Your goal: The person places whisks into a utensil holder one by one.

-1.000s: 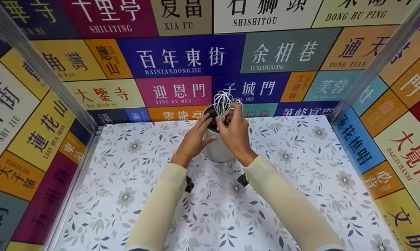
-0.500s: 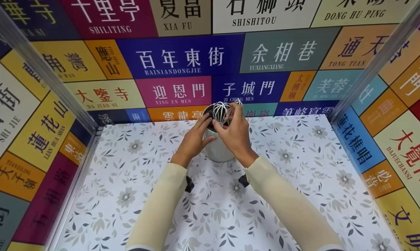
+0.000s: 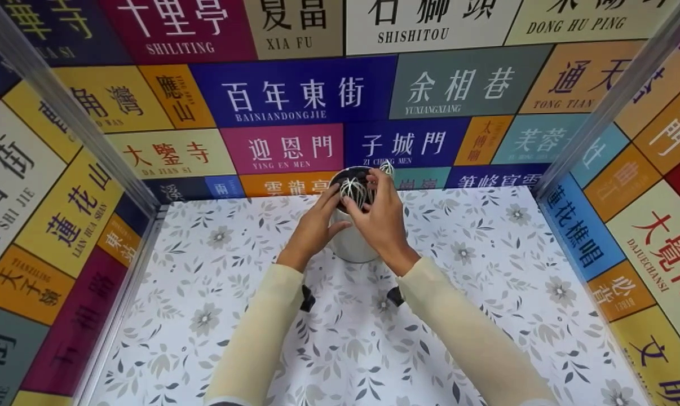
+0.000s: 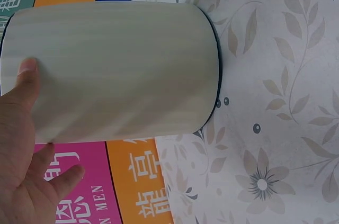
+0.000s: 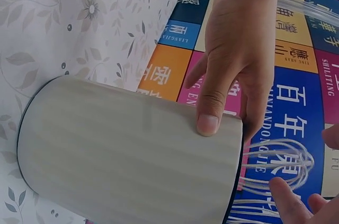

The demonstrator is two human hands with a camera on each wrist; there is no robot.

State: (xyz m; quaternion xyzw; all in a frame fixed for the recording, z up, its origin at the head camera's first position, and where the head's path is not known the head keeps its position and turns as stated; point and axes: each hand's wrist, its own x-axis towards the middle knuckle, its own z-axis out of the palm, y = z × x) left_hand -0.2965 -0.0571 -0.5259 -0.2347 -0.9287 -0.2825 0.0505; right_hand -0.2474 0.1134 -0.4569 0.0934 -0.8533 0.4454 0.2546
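A pale grey cylindrical utensil holder [image 3: 354, 239] stands upright on the table, dark inside. My left hand [image 3: 312, 228] holds it near the rim, its thumb [image 4: 29, 73] against the outer wall. One wire whisk [image 3: 352, 190] stands in the holder, its wire loops showing at the mouth and its handle hidden. Around these loops is my right hand [image 3: 382, 217], thumb and fingers spread apart; in the right wrist view a gap shows between its fingertips [image 5: 283, 192] and thumb. A second whisk [image 3: 386, 167] shows behind the right index finger.
The table is covered with a white leaf-and-flower cloth [image 3: 221, 338]. Behind it rises a wall of coloured place-name signs [image 3: 295, 90]. Transparent corner posts [image 3: 610, 96] frame the sides, where more signs hang.
The whisk has sunk down into the holder, from standing high above the rim to loops level with the mouth. Both hands have stayed nearly in place.
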